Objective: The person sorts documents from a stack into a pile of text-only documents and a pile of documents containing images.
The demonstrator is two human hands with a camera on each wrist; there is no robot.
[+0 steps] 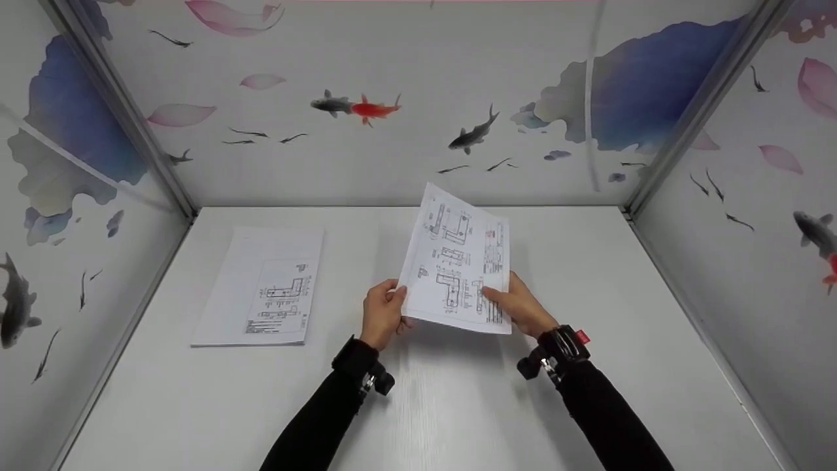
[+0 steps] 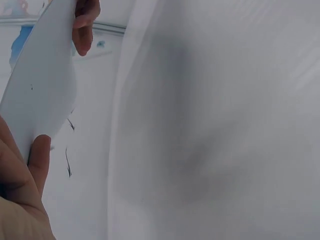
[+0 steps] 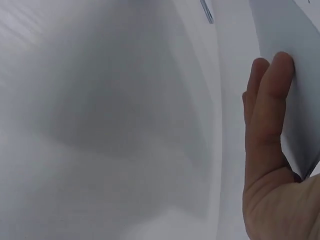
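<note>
A few sheets or a single sheet of paper with technical drawings (image 1: pixel 451 261) is held up above the table, tilted, its printed face toward the head camera. My left hand (image 1: pixel 384 311) pinches its left edge, thumb on the front. On the opposite edge my right hand (image 1: pixel 523 306) grips it, the thumb over the printed side and the fingers behind. From the left wrist view the paper's plain back (image 2: pixel 45 75) shows between both hands. In the right wrist view the fingers (image 3: pixel 270 110) lie fairly straight against the back of the paper (image 3: pixel 300 100).
A stack of drawing sheets (image 1: pixel 261 288) lies on the left of the white table (image 1: pixel 431 418). Walls painted with fish and petals (image 1: pixel 405 157) enclose the table at the back and both sides. Metal posts (image 1: pixel 124 104) stand at the corners.
</note>
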